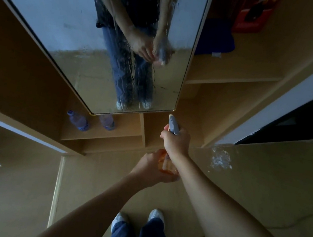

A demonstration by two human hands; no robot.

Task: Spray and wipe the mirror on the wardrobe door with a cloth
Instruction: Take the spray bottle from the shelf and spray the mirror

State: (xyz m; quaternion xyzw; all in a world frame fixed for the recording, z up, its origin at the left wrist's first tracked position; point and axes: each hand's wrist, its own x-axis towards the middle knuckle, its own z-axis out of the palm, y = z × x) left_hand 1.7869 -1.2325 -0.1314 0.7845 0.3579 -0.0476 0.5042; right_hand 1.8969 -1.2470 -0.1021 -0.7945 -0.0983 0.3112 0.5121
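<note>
step: we spray the mirror (106,40), already wet with runs
grip: right hand (176,142) clasps the spray bottle (168,164) trigger; left hand (152,164) cups its base
tip: we should aim higher, at dry glass

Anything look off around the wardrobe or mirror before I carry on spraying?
The mirror is streaked with drips running down it, which fits the spraying. On the brown panel to the right sits a white, patchy mark, scuff or residue; I cannot tell which. No cloth is in view. Both hands hold the spray bottle.
</note>
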